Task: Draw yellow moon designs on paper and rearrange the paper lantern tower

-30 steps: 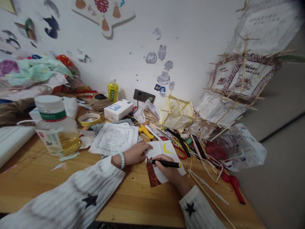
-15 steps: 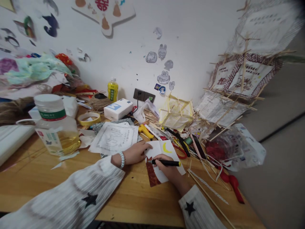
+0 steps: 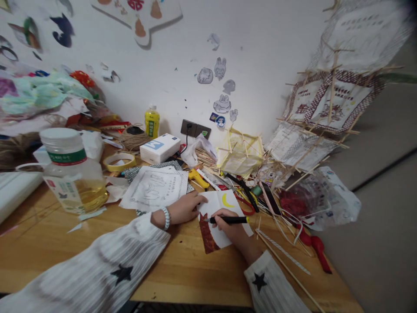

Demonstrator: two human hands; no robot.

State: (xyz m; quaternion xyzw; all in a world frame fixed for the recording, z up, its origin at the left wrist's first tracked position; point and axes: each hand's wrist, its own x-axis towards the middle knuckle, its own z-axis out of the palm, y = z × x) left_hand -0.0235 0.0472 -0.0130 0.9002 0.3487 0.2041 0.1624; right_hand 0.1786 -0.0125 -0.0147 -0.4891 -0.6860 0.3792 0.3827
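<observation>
A white sheet of paper (image 3: 217, 201) lies on the wooden table, with a yellow crescent moon (image 3: 227, 200) near its top and a reddish-brown painted shape (image 3: 208, 239) down its left side. My left hand (image 3: 185, 208), wearing a pale beaded bracelet, rests flat with its fingertips on the paper's upper left edge. Between the fingers of my right hand (image 3: 229, 226) is a black marker (image 3: 233, 220) with a yellow end. Its tip points left, over the brown shape; whether it touches the paper I cannot tell.
A yellow glue gun (image 3: 198, 179) and a drawn sheet (image 3: 156, 187) lie beyond my hands. At left stands a large jar (image 3: 73, 174) of yellowish liquid. Thin sticks, a phone (image 3: 271, 198) and a plastic bag (image 3: 332, 200) crowd the right, below a stick-and-paper structure (image 3: 329, 108).
The view has shifted slightly. My right hand has moved a little along the paper and the marker lies more level. My left hand stays on the paper's edge.
</observation>
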